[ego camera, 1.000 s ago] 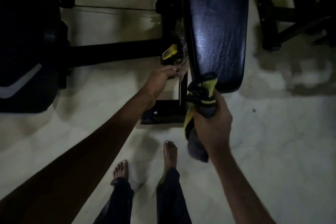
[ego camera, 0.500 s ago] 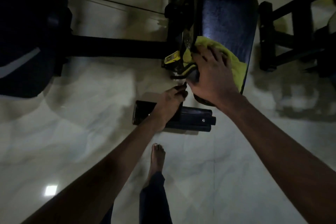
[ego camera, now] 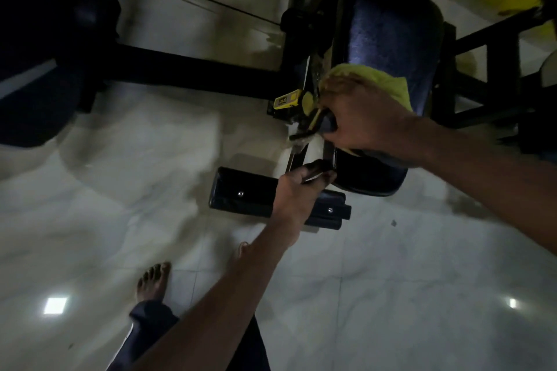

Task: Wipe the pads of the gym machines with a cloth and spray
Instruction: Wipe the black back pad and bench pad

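A dark blue bench pad runs from the top centre toward me. A yellow cloth lies spread across its middle. My right hand presses down on the cloth, and its thumb curls round the bunched grey part at the pad's left edge. My left hand grips a black frame bar just under the pad's near end. No spray bottle is in view.
The bench's black foot bar lies on the pale tiled floor. A big dark machine fills the left, with a thin cable running from it. A black frame stands right of the pad. My bare foot is below.
The cloth went from bunched at the pad's near end to spread over its middle under my right hand. My left hand dropped from beside the yellow label to the bar below.
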Tool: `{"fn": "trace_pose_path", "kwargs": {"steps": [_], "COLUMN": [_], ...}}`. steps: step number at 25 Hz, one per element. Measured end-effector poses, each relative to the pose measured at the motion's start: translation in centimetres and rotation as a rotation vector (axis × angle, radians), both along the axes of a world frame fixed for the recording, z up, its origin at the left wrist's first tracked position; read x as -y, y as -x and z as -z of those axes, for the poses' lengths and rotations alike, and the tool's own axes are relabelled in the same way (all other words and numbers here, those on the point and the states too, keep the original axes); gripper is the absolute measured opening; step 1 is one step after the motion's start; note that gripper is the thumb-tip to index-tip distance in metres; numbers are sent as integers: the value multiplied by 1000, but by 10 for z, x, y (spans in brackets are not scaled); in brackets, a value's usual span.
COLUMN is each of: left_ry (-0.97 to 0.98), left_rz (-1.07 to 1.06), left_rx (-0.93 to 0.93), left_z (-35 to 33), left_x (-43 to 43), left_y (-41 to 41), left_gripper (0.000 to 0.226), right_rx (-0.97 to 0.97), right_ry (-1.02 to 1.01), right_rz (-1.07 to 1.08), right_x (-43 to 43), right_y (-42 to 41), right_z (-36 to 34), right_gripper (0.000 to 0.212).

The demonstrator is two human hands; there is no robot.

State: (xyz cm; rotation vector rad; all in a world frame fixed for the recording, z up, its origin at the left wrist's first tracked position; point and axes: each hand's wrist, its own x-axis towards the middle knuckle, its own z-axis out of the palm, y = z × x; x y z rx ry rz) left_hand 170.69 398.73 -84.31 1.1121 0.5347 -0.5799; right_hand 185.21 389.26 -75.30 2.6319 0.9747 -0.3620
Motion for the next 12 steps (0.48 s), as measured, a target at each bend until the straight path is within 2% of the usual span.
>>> {"fn": "trace_pose_path", "kwargs": {"steps": [2, 7, 9, 12], "left_ry": [13, -55, -62, -98], "left_rz": [-2, -69, -77, -44], "left_rx": [34, 65, 69, 110], "left_z": [-4, -11, -13, -15], "left_x": [2, 16, 18, 11], "left_y": [-5, -18, -16, -17], "left_gripper": [36, 27, 37, 51], "right_rx": [28, -186, -175, -137], "right_ry": [41, 195, 261, 332], "right_rz": [-3, -169, -205, -148], "right_x": [-5, -8, -16, -34], "right_y": [-16, -27, -44, -74], "right_z": [-3, -12, -12, -9], "right_gripper": [34, 35, 35, 41]}}
